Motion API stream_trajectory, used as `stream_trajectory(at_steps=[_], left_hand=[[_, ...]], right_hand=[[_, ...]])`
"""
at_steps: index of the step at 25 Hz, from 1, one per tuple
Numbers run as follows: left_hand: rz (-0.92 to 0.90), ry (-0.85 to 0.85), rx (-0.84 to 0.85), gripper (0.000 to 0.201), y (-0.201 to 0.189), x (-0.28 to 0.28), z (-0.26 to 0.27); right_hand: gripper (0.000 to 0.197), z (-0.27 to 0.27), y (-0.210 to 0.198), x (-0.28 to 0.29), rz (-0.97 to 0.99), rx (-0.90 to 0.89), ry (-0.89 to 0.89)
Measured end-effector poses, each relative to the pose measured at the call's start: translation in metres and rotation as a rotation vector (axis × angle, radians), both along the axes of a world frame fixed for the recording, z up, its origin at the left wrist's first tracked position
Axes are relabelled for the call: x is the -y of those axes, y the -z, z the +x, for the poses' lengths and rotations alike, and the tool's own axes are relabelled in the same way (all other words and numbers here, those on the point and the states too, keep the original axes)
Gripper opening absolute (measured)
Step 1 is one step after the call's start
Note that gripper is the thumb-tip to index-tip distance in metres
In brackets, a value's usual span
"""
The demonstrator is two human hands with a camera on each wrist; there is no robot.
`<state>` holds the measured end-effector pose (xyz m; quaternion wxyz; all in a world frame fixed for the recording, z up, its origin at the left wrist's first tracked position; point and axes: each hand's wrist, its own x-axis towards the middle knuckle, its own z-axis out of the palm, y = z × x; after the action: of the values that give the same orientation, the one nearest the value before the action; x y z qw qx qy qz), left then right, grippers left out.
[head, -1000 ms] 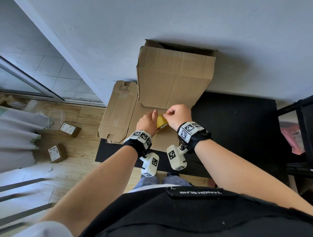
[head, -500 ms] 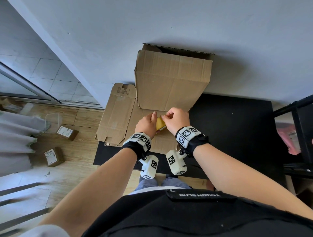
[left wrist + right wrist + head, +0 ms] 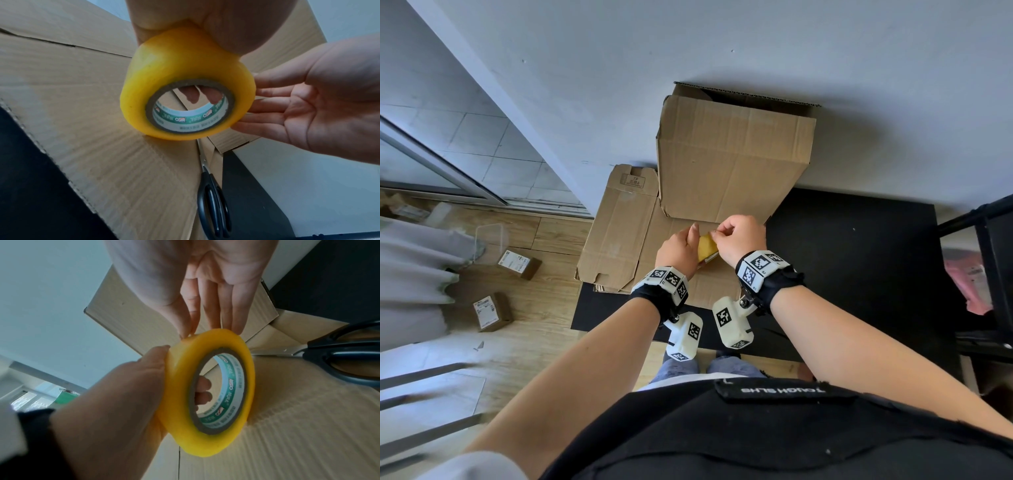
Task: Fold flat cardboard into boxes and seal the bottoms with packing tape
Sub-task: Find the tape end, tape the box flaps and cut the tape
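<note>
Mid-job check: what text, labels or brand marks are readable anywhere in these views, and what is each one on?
"TOUGH SLHS", white letters seen upside down, on the black chest strap; the last letters are uncertain.
Green print and small logos inside the core of the tape roll: too blurred to read.
Stamped mark on the flat cardboard: too small to read.
White labels on the two small boxes on the floor: too small to read.
Wrist bands carry square code markers, no words.
</note>
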<state>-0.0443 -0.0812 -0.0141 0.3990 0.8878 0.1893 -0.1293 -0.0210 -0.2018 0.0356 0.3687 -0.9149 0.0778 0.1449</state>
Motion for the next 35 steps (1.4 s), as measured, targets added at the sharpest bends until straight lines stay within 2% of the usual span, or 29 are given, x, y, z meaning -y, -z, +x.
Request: stream_trajectory(at_steps=[7, 9, 11, 20, 23, 26, 29, 35], left_hand=[[-0.007, -0.008, 0.025, 0.052, -0.001, -0.001, -0.001], [-0.016, -0.017, 0.018, 0.052, -0.002, -0.003, 0.001], [-0.019, -0.016, 0.013, 0.052, -0.002, -0.003, 0.003], [-0.016, -0.037, -0.013, 0.05, -0.004, -0.001, 0.002], [-0.02, -0.033, -0.021, 0.049, -0.005, -0.002, 0.002], [-0.008, 0.005, -0.012, 0.045, -0.004, 0.0, 0.004], [-0.005, 0.032, -0.005, 0.044, -0.006, 0.003, 0.003], [0.023, 0.064, -0.018, 0.045, -0.009, 0.008, 0.001]], right_hand=[[0.011, -0.003, 0.01, 0.007, -0.008, 0.017, 0.042], [0.021, -0.004, 0.01, 0.006, 0.059, 0.024, 0.005], [0.027, -0.004, 0.008, 0.004, 0.043, 0.026, -0.013], [0.007, 0.0, 0.006, -0.003, -0.043, 0.039, -0.017], [0.012, 0.002, 0.007, -0.004, -0.055, 0.034, -0.032], [0.029, -0.001, 0.003, -0.009, -0.175, 0.019, -0.142], [0.027, -0.007, 0.006, -0.011, -0.341, 0.098, -0.307], [0.025, -0.01, 0.001, -0.013, -0.62, 0.17, -0.369]])
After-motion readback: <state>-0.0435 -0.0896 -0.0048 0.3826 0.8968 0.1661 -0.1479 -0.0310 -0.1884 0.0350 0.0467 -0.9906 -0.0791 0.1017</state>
